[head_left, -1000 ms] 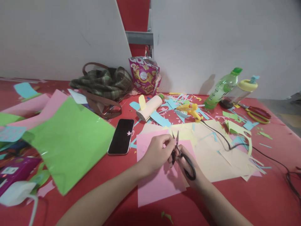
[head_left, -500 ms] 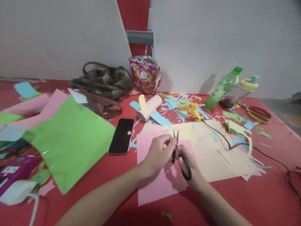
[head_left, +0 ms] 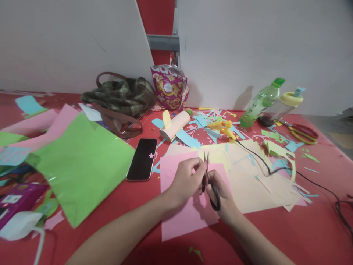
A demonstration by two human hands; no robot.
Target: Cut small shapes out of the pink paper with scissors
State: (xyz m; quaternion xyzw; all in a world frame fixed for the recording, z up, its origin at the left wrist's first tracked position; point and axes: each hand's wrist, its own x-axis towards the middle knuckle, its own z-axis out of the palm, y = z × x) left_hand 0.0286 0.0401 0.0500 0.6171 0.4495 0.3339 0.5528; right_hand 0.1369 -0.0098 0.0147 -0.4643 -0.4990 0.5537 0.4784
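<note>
Black-handled scissors (head_left: 214, 195) are in my right hand (head_left: 222, 195), fingers through the handles and the narrow blades pointing away from me. My left hand (head_left: 186, 180) is closed in a pinch right beside the blades. What its fingertips hold is too small and hidden to make out. Both hands are above a pink paper sheet (head_left: 176, 224) on the red table. To the left lies a black phone (head_left: 140, 162) with a small pink paper star (head_left: 151, 155) on its screen.
A paper roll (head_left: 176, 125) with blue wings and a yellow hot glue gun (head_left: 222, 129) lie ahead among scraps; its cord (head_left: 256, 156) runs right. Green paper (head_left: 85, 165) covers the left. Behind are a snack bag (head_left: 169, 88), a plaid bag (head_left: 124, 95) and a green bottle (head_left: 261, 103).
The scissors' blades have drawn closer together, and the handle in my right hand has shifted slightly left. My left hand stays almost still.
</note>
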